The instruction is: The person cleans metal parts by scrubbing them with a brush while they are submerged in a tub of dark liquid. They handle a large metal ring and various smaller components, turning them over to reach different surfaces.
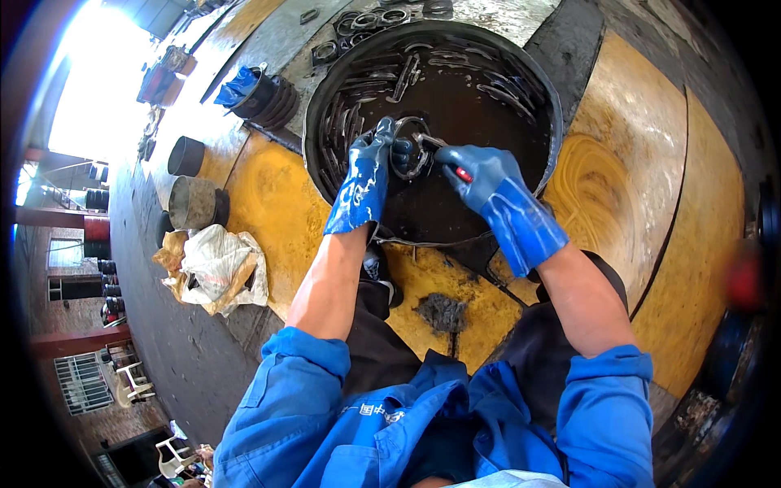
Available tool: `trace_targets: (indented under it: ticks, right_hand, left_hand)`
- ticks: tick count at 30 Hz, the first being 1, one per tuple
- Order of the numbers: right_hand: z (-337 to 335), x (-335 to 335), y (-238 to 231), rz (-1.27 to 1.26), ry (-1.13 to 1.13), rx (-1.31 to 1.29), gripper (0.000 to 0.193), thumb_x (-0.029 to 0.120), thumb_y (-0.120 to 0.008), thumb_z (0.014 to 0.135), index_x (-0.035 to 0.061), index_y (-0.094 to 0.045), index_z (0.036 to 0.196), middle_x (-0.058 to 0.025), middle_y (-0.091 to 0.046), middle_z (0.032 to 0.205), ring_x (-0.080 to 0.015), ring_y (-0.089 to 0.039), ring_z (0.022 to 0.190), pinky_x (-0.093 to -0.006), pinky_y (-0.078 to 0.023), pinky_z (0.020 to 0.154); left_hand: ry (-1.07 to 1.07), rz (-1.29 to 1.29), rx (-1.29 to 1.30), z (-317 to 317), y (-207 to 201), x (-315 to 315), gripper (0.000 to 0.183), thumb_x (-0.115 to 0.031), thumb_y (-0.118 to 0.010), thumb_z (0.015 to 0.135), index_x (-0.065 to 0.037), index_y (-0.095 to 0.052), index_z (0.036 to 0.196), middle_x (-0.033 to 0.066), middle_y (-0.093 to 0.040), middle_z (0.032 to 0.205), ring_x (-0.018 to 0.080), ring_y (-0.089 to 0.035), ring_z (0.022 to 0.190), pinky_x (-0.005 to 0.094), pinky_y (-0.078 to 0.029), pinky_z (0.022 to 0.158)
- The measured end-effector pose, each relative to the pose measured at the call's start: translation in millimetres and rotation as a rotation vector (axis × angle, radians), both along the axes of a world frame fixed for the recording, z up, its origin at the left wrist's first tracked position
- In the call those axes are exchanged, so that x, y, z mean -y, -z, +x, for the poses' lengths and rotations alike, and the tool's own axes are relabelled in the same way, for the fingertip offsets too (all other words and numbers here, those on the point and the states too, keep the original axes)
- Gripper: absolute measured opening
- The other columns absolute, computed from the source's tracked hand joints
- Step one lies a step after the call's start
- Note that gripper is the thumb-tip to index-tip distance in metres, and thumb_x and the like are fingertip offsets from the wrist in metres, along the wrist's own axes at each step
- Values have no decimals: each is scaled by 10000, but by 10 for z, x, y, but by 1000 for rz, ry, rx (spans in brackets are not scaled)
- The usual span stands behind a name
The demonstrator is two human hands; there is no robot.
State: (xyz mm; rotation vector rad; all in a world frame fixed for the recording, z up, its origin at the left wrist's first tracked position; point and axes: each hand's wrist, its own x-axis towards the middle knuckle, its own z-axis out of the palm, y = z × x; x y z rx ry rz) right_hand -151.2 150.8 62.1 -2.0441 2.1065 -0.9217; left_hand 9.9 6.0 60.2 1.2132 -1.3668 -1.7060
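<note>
Both my hands wear blue rubber gloves over a wide round tub (556, 122) of dark liquid. My left hand (368, 171) is closed on a dark, wet metal ring (413, 176), held upright above the liquid. In my right hand (486, 180) is a small hand tool with a red part (464, 174) showing at the fist. Its tip reaches into the ring's opening; the exact kind of tool is hidden by the glove. Several dark, wet curved pieces (506, 99) lie around the tub's inner wall.
Behind the tub sit several metal rings (366, 22). To the left stand a dark bucket with blue cloth (237, 88), open cylinders (192, 203) and a whitish sack (218, 262). A grey clump (442, 312) lies on the yellow floor plate (415, 281) between my feet.
</note>
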Motion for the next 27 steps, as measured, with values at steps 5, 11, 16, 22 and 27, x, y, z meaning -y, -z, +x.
trace_targets:
  ticks: [5, 11, 16, 22, 27]
  right_hand:
    - [-42, 29, 74, -129, 70, 199, 193, 200, -710, 907, 187, -735, 1098, -97, -754, 1032, -329, -723, 929, -426, -589, 816]
    - [30, 25, -6, -101, 125, 394, 183, 150, -731, 889, 166, -751, 1071, -111, -753, 1032, -320, -728, 939, -400, -597, 821]
    - [4, 27, 65, -102, 113, 378, 222, 83, -713, 900, 107, -744, 1119, -116, -760, 1016, -269, -751, 905, -336, -582, 820]
    - [-23, 36, 68, -177, 95, 304, 195, 127, -742, 871, 159, -754, 1062, -96, -759, 1028, -312, -734, 925, -391, -602, 811]
    - [-48, 22, 63, -146, 106, 282, 179, 142, -739, 873, 160, -750, 1051, -99, -760, 1023, -319, -733, 927, -408, -602, 817]
  left_hand:
    - [-44, 105, -74, 10, 63, 83, 286, -343, -681, 1005, -64, -714, 953, 72, -713, 734, 139, -602, 522, 288, -496, 498]
    - [-82, 108, -94, 94, 132, 125, 368, -406, -660, 1007, -44, -712, 967, 83, -704, 769, 148, -603, 579, 299, -511, 552]
    - [-77, 97, -33, 90, 49, 55, 444, -455, -626, 1019, -20, -716, 1010, 82, -695, 807, 147, -603, 627, 307, -522, 593]
    - [-107, 141, -136, 64, 92, 91, 301, -385, -687, 995, -84, -682, 990, 81, -704, 761, 148, -596, 563, 299, -498, 536]
    - [-143, 174, -122, 53, 127, 126, 330, -405, -686, 992, -75, -686, 1008, 79, -702, 760, 149, -598, 576, 313, -499, 537]
